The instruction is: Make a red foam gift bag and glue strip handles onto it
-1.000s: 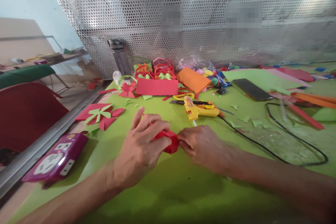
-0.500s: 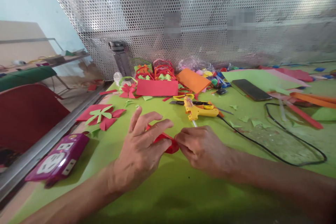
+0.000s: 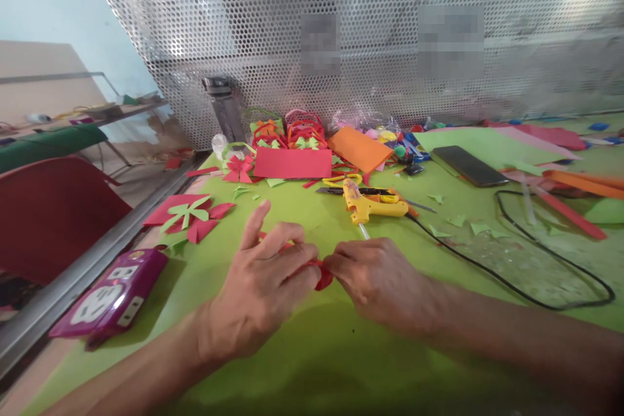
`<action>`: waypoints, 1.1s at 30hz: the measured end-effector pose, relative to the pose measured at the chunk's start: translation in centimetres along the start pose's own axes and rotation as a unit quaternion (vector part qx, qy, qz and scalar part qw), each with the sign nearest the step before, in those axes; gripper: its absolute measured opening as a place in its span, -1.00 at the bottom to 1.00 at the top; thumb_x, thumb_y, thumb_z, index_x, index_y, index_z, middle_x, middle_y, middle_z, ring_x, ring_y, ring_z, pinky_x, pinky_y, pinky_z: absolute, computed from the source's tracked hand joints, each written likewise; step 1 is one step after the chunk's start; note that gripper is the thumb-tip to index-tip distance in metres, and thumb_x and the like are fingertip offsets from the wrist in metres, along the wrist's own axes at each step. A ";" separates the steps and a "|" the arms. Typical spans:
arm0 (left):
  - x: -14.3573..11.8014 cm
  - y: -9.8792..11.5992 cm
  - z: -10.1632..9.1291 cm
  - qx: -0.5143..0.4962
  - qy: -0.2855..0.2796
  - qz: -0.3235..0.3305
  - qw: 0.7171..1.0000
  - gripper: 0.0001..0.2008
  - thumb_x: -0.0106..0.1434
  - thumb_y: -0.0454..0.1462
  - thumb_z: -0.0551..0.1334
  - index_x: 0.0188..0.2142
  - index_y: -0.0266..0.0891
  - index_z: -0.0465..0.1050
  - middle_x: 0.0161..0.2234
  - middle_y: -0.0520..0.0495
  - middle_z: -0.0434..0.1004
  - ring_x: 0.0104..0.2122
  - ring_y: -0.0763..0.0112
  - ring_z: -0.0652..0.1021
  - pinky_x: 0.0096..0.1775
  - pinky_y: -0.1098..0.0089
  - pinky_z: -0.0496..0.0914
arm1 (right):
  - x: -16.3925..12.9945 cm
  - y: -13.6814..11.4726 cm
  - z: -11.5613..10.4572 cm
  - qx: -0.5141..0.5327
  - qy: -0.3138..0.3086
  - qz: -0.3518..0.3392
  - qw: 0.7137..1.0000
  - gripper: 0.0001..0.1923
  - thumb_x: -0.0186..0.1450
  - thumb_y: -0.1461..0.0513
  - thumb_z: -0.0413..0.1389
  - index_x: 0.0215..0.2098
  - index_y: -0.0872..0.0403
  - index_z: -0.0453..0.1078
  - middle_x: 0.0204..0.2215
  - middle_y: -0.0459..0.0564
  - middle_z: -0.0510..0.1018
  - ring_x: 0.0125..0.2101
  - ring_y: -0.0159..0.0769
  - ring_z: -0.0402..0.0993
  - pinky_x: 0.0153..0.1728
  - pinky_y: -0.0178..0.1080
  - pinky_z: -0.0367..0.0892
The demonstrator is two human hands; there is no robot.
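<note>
green table (image 3: 302, 351) strewn with paper scraps, before a perforated metal screen (image 3: 370, 32).

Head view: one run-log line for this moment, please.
left hand: pinching red paper piece | right hand: pinching same piece | surface: green table | nearby: yellow glue gun, purple power strip

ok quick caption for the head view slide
Both hands, left hand and right hand, pinch a folded red paper piece on a green table near a yellow glue gun.
</note>
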State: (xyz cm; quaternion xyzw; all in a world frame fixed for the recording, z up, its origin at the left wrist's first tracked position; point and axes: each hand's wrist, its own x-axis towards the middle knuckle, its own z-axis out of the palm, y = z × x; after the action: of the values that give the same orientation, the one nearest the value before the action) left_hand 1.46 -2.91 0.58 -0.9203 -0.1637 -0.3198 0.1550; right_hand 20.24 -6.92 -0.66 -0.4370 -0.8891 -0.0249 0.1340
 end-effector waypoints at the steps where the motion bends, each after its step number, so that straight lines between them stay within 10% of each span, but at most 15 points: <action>1: -0.1 0.0 0.0 0.004 -0.005 0.012 1.000 -0.78 0.25 -0.40 0.10 -0.52 -0.18 0.35 -0.42 0.15 0.51 -0.23 0.39 0.39 0.16 -0.04 -0.07 | 0.0 0.0 0.0 -0.001 -0.002 -0.003 1.000 -0.77 0.12 0.42 0.01 -0.30 0.09 0.39 -0.52 -0.08 0.47 -0.55 -0.37 0.33 -0.58 -0.27 -0.07; 7: -0.3 0.1 -0.4 -0.010 -0.002 0.030 1.000 -0.79 0.27 -0.45 0.03 -0.26 -0.19 0.39 -0.45 0.13 0.53 -0.28 0.40 0.39 0.15 -0.11 -0.10 | 0.0 0.1 0.3 0.004 0.028 -0.007 1.000 -0.84 0.13 0.41 0.04 -0.37 0.11 0.40 -0.54 -0.08 0.47 -0.54 -0.33 0.35 -0.56 -0.26 0.01; 14: 0.5 -1.0 -1.5 -0.078 0.059 -0.071 0.993 -0.82 0.16 -0.45 0.19 -0.42 -0.11 0.43 -0.44 0.13 0.58 -0.36 0.37 0.42 0.03 -0.02 0.14 | 0.7 0.9 -0.5 0.116 0.071 0.084 0.987 -0.83 0.21 0.17 0.16 -0.28 0.11 0.43 -0.46 -0.05 0.55 -0.44 -0.32 0.45 -0.43 -0.32 0.26; 25: 0.1 -1.8 -1.5 -0.151 0.130 -0.095 0.975 -0.78 0.08 -0.52 0.25 -0.41 -0.15 0.43 -0.44 0.12 0.56 -0.38 0.44 0.49 -0.07 0.12 0.34 | 0.7 0.9 0.1 0.147 0.260 -0.018 0.954 -0.74 0.29 0.14 0.03 -0.22 0.17 0.41 -0.44 0.00 0.59 -0.46 -0.37 0.49 -0.43 -0.36 0.35; 33: -0.2 -1.9 -1.4 -0.157 0.133 -0.084 0.975 -0.76 0.06 -0.53 0.26 -0.40 -0.15 0.42 -0.44 0.11 0.56 -0.39 0.44 0.51 0.00 0.07 0.31 | 0.6 0.6 -0.1 0.155 0.251 0.008 0.956 -0.80 0.28 0.17 0.07 -0.25 0.14 0.42 -0.47 -0.05 0.59 -0.49 -0.40 0.47 -0.46 -0.37 0.34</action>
State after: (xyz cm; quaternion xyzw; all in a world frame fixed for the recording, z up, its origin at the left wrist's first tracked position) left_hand -0.19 -1.80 1.82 -0.8655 -0.1656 -0.4728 0.0013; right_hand 20.38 -6.05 -0.46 -0.3978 -0.8162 0.0060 0.4189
